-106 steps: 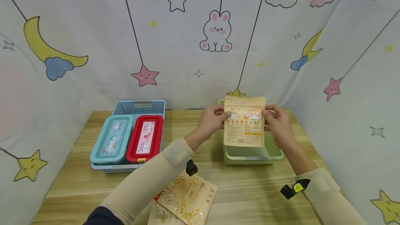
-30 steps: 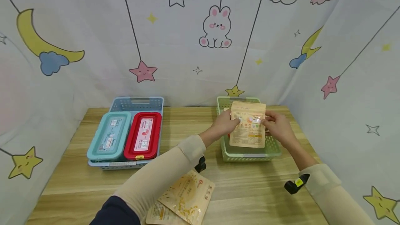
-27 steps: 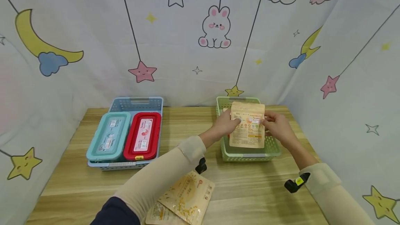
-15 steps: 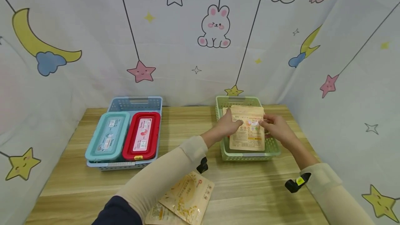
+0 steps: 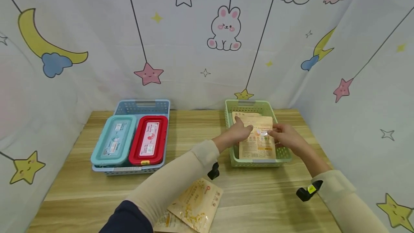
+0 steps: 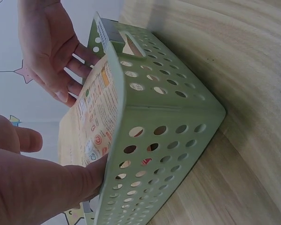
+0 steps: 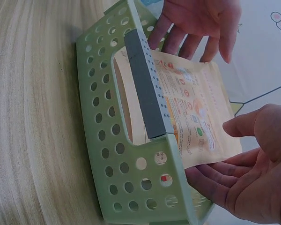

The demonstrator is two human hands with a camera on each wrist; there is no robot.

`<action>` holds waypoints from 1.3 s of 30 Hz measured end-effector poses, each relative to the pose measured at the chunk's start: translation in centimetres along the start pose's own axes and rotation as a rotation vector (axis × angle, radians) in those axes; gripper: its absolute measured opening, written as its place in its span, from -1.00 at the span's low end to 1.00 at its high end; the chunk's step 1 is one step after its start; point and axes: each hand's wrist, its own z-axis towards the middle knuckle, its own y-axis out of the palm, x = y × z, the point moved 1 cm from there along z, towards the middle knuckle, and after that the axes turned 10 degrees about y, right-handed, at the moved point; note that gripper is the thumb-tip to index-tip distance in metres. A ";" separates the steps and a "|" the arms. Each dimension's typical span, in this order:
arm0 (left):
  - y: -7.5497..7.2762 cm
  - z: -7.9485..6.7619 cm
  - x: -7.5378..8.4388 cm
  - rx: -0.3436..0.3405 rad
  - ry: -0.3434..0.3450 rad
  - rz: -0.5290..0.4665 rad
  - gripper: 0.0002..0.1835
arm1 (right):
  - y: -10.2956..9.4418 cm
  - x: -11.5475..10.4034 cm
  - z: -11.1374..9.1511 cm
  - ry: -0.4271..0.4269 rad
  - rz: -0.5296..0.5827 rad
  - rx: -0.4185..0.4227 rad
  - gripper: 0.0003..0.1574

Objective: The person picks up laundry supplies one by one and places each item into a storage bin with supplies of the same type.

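A beige printed food pouch leans inside the green basket, its back label facing up. My left hand is at the pouch's left edge; in the right wrist view its fingers spread loosely, thumb clear of the pouch. My right hand is at the right edge; in the right wrist view its thumb stands off the pouch's front, with the fingers low beside and partly behind it. Another beige pouch shows behind in the basket.
Two more beige pouches, the upper one overlapping the other, lie on the wooden table near the front, partly under my left sleeve. A blue basket at left holds a teal-lidded box and a red-lidded box.
The pouch, earlier held up above the green basket between both hands, has gone down into it. Both hands have lowered with it, and their grip has loosened.
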 end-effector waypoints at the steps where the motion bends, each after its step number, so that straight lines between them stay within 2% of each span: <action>1: 0.0 0.0 0.0 0.004 0.000 0.002 -0.01 | 0.1 0.0 0.0 -0.004 0.002 -0.005 -0.18; 3: 0.1 0.1 0.0 0.009 0.000 0.015 0.00 | 0.2 0.0 0.1 -0.014 -0.007 -0.006 -0.23; 7: 0.0 0.2 0.0 0.013 -0.011 0.026 0.01 | 0.5 -0.2 0.2 0.005 -0.038 -0.008 -0.54; 10: 0.1 0.3 0.1 0.007 -0.024 0.037 0.01 | 0.7 -0.3 0.3 0.030 -0.078 0.000 -0.64; 21: 0.1 0.7 0.4 -0.038 -0.062 0.091 0.07 | 1.0 -0.2 1.2 0.011 -0.177 0.004 -0.64; 31: 0.6 2.4 -0.5 -0.043 -0.100 0.100 0.04 | 1.7 -0.4 1.0 0.033 -0.251 -0.004 -0.59; 34: 0.7 2.5 -0.6 -0.043 -0.112 0.074 0.04 | 1.9 -0.4 1.1 0.055 -0.262 -0.005 -0.58; 39: 0.5 2.3 -0.3 -0.062 -0.138 -0.003 0.03 | 2.0 0.1 1.6 0.066 -0.259 -0.027 -0.45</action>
